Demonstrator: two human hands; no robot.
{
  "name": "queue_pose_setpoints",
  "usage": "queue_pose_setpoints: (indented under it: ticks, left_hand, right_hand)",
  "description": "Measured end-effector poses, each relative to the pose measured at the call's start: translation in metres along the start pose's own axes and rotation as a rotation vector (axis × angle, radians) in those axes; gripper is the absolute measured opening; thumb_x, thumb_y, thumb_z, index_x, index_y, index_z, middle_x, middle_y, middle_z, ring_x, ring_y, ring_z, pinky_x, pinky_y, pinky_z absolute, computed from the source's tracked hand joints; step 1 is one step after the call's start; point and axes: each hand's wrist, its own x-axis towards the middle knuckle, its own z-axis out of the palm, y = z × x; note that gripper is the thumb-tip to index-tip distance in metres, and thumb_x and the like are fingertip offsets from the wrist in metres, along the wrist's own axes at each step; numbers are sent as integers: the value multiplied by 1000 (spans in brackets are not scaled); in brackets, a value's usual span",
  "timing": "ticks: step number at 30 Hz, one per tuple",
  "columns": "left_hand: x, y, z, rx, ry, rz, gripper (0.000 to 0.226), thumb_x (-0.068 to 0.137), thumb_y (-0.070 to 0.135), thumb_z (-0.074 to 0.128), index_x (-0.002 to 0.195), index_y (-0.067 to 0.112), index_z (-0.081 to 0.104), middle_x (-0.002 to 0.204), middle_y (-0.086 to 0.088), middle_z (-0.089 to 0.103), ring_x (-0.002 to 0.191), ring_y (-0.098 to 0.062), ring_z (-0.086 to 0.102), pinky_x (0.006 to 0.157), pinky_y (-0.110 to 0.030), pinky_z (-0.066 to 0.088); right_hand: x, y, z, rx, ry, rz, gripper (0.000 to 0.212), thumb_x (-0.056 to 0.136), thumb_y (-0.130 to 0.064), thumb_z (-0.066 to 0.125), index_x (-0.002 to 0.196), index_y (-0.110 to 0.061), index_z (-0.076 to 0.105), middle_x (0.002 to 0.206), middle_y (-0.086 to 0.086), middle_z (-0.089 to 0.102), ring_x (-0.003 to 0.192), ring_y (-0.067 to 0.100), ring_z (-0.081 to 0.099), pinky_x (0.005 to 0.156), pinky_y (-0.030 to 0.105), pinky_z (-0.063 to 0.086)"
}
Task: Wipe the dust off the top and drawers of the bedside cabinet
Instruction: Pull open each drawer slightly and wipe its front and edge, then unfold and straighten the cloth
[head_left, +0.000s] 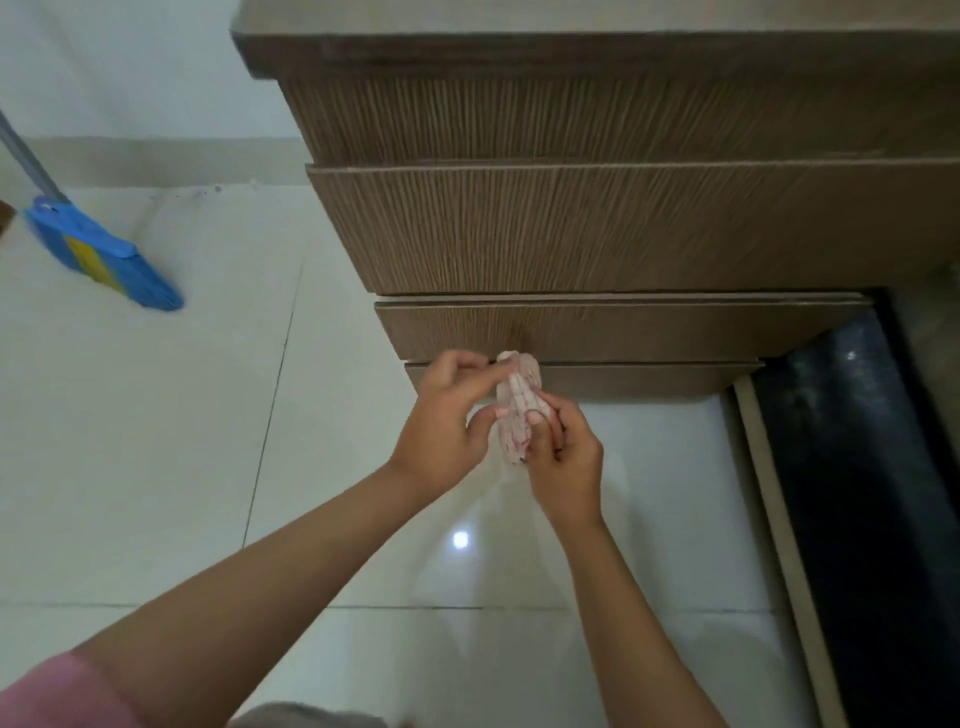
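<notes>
The brown wooden bedside cabinet (597, 223) fills the upper right, seen from above, with its top at the frame's upper edge and several ribbed drawer fronts stepping down toward the floor. A small bunched pink-and-white cloth (517, 400) hangs in front of the lowest drawers. My left hand (447, 421) pinches the cloth's upper part between thumb and fingers. My right hand (563, 457) grips its lower part from the right. Both hands hover just in front of the bottom drawer, above the floor.
A blue and yellow broom (98, 254) leans at the left on the glossy white tiled floor (208, 415). A dark bed base with a pale trim (857, 441) lies to the right of the cabinet. A white wall stands behind.
</notes>
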Motion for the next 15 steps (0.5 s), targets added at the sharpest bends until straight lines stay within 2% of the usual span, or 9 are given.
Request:
queue_pose_setpoints:
  ticks: [2,4,8,12,15]
  left_hand:
    - [13,22,-20,105,-21,68,38,81,5,65,115,20,66,112,-12,50,104,-21,45,92,-24,39]
    - [25,47,-42,180,-35,124,31,78,6,67,105,21,71,109,-13,53,99,-29,47,84,-33,42]
    - [41,110,-89,265,-76,195,18,73,14,70,89,21,75,98,-5,58,87,-28,48,71,-35,42]
    - [44,191,-135,264,-65,158,12,72,16,70,83,18,71,94,2,62,86,-20,45,72,-34,38]
    - [47,254,-171,234,-55,117,14,71,14,69,83,20,69,89,6,64,82,-20,51,73,-34,35]
  right_hand:
    - [0,-32,-18,-11,-80,-16,25,90,-5,50,106,-21,62,92,-9,67,79,3,63,68,18,50]
    - [1,-65,-36,-22,-123,-30,25,88,-8,51,106,-20,64,98,1,68,87,8,64,73,22,52]
    - [0,-144,-71,-20,-157,9,26,87,-1,56,105,-16,66,99,3,69,88,6,65,75,19,50]
    - [-7,-233,-106,-106,-184,14,25,86,-4,60,107,-17,66,97,2,68,83,9,63,70,18,49]
    - [-16,-303,-136,-128,-203,39,25,86,-7,62,108,-19,67,92,-2,69,76,5,60,65,14,45]
